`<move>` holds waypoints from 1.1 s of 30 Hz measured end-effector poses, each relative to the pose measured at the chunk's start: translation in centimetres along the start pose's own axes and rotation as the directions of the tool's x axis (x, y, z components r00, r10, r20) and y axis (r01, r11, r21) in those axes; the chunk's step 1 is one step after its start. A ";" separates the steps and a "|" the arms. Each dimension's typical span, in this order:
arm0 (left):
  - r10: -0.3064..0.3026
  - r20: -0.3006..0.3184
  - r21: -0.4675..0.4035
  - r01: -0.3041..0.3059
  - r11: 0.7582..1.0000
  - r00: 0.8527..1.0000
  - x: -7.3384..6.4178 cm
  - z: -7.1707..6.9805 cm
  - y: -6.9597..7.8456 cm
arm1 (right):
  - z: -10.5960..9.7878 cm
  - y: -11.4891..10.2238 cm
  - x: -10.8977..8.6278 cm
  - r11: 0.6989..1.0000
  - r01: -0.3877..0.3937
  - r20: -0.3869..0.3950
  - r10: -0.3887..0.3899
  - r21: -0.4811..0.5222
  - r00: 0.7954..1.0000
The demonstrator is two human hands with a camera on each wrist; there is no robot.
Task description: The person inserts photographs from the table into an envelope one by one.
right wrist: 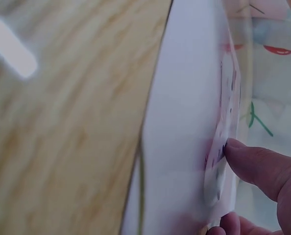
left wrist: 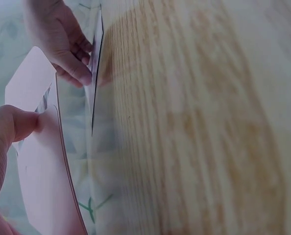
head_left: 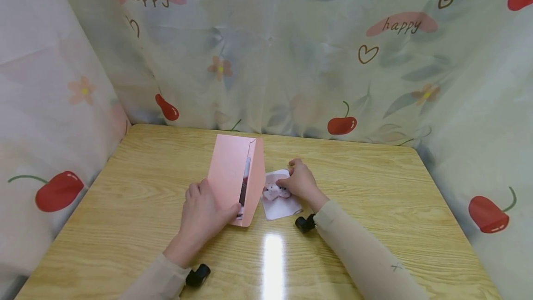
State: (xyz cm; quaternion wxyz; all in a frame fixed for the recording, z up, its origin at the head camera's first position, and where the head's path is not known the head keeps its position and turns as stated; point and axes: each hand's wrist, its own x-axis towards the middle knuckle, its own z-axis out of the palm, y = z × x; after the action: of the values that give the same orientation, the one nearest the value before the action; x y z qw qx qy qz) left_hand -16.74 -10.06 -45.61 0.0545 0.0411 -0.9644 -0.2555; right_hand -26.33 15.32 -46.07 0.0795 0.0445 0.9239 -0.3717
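My left hand (head_left: 205,211) grips the lower left part of a pink paper envelope (head_left: 228,168), its thumb over the front near the opening. The envelope's flap (head_left: 257,182) stands raised along the right side. A dark and white strip (head_left: 243,189) shows in the gap; what it is I cannot tell. Right of the envelope, my right hand (head_left: 305,183) pinches the edge of a white card (head_left: 280,209), thumb on top and fingertips under it in the right wrist view. On the card is a pale pink spotted bow (head_left: 272,192).
Both hands work over a wood-grain table (head_left: 150,161). Fabric curtains (head_left: 283,59) with cherries and lettering hang behind it and at both sides. A black wrist device (head_left: 198,275) hangs by the left sleeve, another black device (head_left: 305,223) by the right cuff.
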 end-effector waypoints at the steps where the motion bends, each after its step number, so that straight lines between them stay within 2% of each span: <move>1: 0.001 0.000 -0.001 -0.001 1.000 1.000 0.0 0.0 0.0 | 0.0 0.0 0.0 1.000 0.004 -0.003 -0.004 0.001 1.000; 19: 0.022 -0.024 -0.001 -0.022 1.000 0.999 0.0 0.2 0.1 | -0.7 0.6 -0.2 0.999 0.036 0.000 -0.036 0.027 0.999; 27: 0.022 -0.014 0.000 -0.022 1.000 1.000 0.1 0.2 0.2 | -3.4 0.9 -0.6 0.989 0.069 -0.022 -0.066 0.129 0.998; 33: 0.003 0.000 0.007 -0.003 1.000 1.000 0.1 0.3 0.2 | -4.7 0.9 -0.7 0.971 0.063 -0.036 -0.056 0.232 0.998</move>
State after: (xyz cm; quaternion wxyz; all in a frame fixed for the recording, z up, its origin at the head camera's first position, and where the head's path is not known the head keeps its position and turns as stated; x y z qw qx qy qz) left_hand -16.91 -9.71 -45.77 0.0549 0.0399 -0.9653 -0.2520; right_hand -26.03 19.21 -43.25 0.0488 0.0313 0.8759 -0.4790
